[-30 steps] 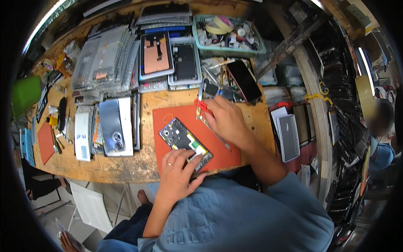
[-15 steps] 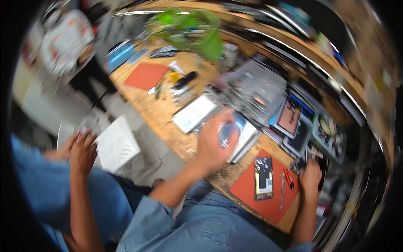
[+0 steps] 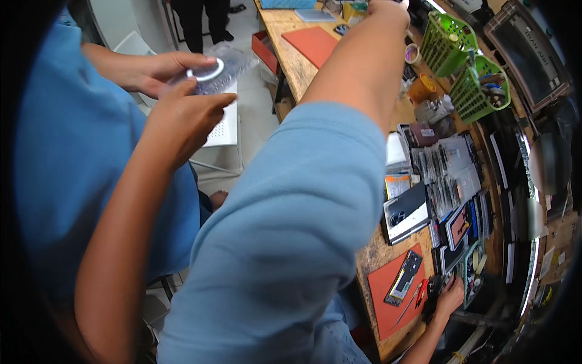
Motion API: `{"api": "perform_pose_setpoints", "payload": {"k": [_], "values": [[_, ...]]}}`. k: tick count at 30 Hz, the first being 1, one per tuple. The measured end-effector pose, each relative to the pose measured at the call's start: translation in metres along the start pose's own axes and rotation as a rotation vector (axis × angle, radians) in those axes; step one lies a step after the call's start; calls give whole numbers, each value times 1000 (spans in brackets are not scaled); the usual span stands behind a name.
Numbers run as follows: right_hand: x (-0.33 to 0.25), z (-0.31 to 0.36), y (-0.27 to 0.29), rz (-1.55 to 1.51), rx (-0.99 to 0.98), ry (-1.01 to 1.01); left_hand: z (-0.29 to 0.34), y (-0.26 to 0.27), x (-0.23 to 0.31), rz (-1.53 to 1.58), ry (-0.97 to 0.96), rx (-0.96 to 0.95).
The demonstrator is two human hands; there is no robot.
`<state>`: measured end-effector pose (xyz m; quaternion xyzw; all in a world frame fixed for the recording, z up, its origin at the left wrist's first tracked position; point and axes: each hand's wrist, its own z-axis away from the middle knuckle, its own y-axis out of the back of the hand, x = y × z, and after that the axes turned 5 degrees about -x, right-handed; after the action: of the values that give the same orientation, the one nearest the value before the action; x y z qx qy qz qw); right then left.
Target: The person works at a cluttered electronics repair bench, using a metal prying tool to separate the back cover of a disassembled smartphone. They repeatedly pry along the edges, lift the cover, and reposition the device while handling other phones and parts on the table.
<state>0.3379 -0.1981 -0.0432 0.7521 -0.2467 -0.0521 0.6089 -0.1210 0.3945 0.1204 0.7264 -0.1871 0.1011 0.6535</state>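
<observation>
My left arm stretches forward across the middle of the view, and my left hand (image 3: 389, 7) is cut by the top edge, its fingers mostly out of sight. Low on the right, my right hand (image 3: 450, 297) is curled by a dark object (image 3: 431, 296); whatever its fingers hold is hidden. Beside it an opened phone (image 3: 404, 278), its battery and inner parts showing, lies on an orange mat (image 3: 383, 310). Between phone and hand are a thin metal tool (image 3: 405, 311) and red-handled pliers (image 3: 421, 292).
At left, another person's hands (image 3: 182, 115) hold a white ring in clear plastic (image 3: 209, 71). Green baskets (image 3: 479, 100), stacked packaged parts (image 3: 445, 170) and a boxed phone (image 3: 407, 212) line the bench (image 3: 291, 51). Another orange mat (image 3: 310, 43) lies farther off.
My view has swung left. My left hand has gone from above the bench's middle to its far end. The right hand stays by the near mat.
</observation>
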Motion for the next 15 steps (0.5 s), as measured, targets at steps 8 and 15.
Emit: {"api": "perform_pose_setpoints", "payload": {"k": [8,15], "values": [[13,-2,23,-520,284,-149,-25,1,-40,154,-79,107],[-73,25,80,-1048,207,-405,-6,-31,-177,266,-443,471]]}}
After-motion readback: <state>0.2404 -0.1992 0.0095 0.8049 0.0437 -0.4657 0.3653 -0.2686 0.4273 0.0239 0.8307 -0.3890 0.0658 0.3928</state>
